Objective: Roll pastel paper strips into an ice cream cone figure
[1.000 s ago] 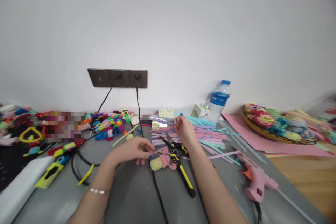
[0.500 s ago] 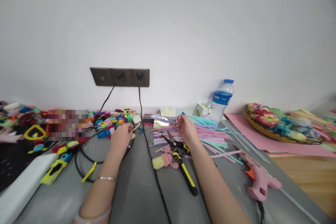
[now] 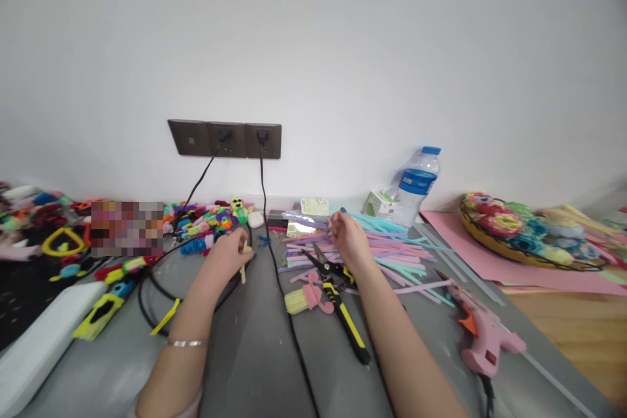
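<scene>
My left hand (image 3: 226, 260) pinches a short pale yellow pipe cleaner (image 3: 243, 266), which hangs down from the fingertips above the grey table. My right hand (image 3: 347, 240) is closed, fingertips together, over a heap of pastel pipe cleaners (image 3: 392, 248). A purple strip runs up to its fingertips; whether they grip it I cannot tell. Just below that hand lie black-and-yellow pliers (image 3: 345, 320) with parted jaws. Beside them rests a small pink and pale yellow pipe-cleaner piece (image 3: 304, 298).
A pink glue gun (image 3: 490, 333) lies at right, near a basket of flowers (image 3: 519, 241). A water bottle (image 3: 416, 186) leans at the wall. Black cables (image 3: 279, 274) cross the table. Colourful pipe-cleaner figures (image 3: 210, 225) and a long white box (image 3: 53, 346) are at left.
My left hand has turned and come slightly nearer me. Its yellow pipe cleaner, which pointed up to the right, now points down. My right hand has barely moved.
</scene>
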### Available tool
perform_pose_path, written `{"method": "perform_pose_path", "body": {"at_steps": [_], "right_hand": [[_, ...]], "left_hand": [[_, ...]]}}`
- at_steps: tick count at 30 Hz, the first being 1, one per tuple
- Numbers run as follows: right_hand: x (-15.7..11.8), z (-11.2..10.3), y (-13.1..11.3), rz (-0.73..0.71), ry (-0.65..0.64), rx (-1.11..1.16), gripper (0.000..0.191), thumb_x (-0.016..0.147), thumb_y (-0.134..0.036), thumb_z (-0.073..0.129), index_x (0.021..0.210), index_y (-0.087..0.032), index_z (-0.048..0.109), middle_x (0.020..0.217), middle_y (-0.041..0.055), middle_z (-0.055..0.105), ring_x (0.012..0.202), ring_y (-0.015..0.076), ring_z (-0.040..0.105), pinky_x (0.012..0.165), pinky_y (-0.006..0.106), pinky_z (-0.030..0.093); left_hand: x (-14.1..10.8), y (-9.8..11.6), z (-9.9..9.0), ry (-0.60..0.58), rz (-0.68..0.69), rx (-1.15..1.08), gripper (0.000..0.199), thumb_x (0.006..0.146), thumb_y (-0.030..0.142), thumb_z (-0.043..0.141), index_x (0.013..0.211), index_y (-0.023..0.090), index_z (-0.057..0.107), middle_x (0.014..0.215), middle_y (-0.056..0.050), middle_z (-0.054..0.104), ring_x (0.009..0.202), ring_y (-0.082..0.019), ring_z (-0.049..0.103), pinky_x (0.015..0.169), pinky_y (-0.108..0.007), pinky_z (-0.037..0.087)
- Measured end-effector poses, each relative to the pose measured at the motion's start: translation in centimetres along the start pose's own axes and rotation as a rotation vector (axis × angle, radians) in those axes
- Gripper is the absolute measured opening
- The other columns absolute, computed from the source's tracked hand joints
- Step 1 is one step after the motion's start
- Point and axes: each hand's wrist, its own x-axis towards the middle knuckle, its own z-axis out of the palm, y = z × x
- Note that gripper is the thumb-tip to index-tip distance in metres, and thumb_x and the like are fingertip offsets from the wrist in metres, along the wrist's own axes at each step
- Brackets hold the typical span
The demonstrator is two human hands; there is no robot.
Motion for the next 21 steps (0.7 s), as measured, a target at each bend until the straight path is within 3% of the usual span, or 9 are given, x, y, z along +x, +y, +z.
{"method": "perform_pose_path", "body": {"at_steps": [3,5,8,10,14,18,21], "right_hand": [[0.0,0.0,0.0,0.005,-0.003,-0.013,0.037,0.061,-0.048,0.076,0.063,-0.020,0.051,0.056,-0.0032,0.055,0.049,0.0094,0.049,0.047,0.021,0.037],[0.1,0.0,0.0,0.011,-0.006,-0.022,0.038,0.061,-0.049,0.076,0.063,-0.020,0.052,0.056,-0.0029,0.055,0.049,0.0096,0.048,0.046,0.021,0.036],[0.1,0.1,0.1,-0.002,-0.027,-0.050,0.039,0.062,-0.051,0.075,0.064,-0.020,0.051,0.057,-0.0023,0.055,0.049,0.0101,0.047,0.046,0.022,0.035],[0.0,0.2,0.2,-0.020,-0.065,-0.086,0.040,0.062,-0.052,0.076,0.064,-0.020,0.052,0.057,-0.0021,0.055,0.050,0.0103,0.047,0.046,0.023,0.035],[-1.1,0.7,0.2,-0.048,-0.314,-0.248,0.037,0.072,-0.053,0.072,0.074,-0.018,0.060,0.059,-0.0029,0.053,0.050,0.0092,0.044,0.047,0.023,0.032],[-2.4,1.6,0.4,-0.028,-0.627,-0.387,0.032,0.077,-0.046,0.073,0.091,-0.018,0.063,0.071,-0.0015,0.059,0.059,0.0102,0.050,0.056,0.024,0.037],[-2.7,2.0,0.8,0.000,-0.704,-0.432,0.033,0.072,-0.041,0.079,0.086,-0.019,0.059,0.075,-0.0015,0.058,0.064,0.0113,0.051,0.059,0.024,0.038]], "left_hand": [[0.2,-0.2,0.6,0.022,-0.088,-0.072,0.031,0.063,0.013,0.068,0.091,0.019,0.055,0.067,0.001,0.062,0.066,-0.020,0.061,0.061,-0.028,0.040],[0.3,-0.4,0.4,0.027,-0.122,-0.158,0.027,0.060,0.013,0.068,0.084,0.018,0.057,0.065,0.001,0.063,0.064,-0.019,0.061,0.060,-0.027,0.041],[0.3,0.1,-0.6,0.032,-0.086,-0.364,0.014,0.060,0.021,0.069,0.069,0.017,0.060,0.061,0.000,0.062,0.060,-0.018,0.058,0.057,-0.027,0.042],[0.0,1.0,-1.4,-0.007,-0.044,-0.567,0.019,0.062,0.033,0.071,0.067,0.017,0.062,0.055,0.002,0.058,0.053,-0.016,0.055,0.051,-0.025,0.040],[-0.7,3.6,-1.5,-0.082,-0.068,-0.886,0.037,0.057,0.040,0.081,0.079,0.015,0.065,0.064,-0.001,0.064,0.053,-0.013,0.056,0.046,-0.022,0.039],[-1.1,5.7,0.8,-0.125,-0.040,-0.948,0.036,0.061,0.041,0.080,0.079,0.015,0.063,0.059,0.000,0.062,0.049,-0.011,0.054,0.044,-0.021,0.038],[-1.2,6.5,2.7,-0.113,-0.005,-0.938,0.032,0.067,0.043,0.074,0.074,0.016,0.060,0.050,0.005,0.052,0.042,-0.008,0.044,0.041,-0.019,0.032]]}}
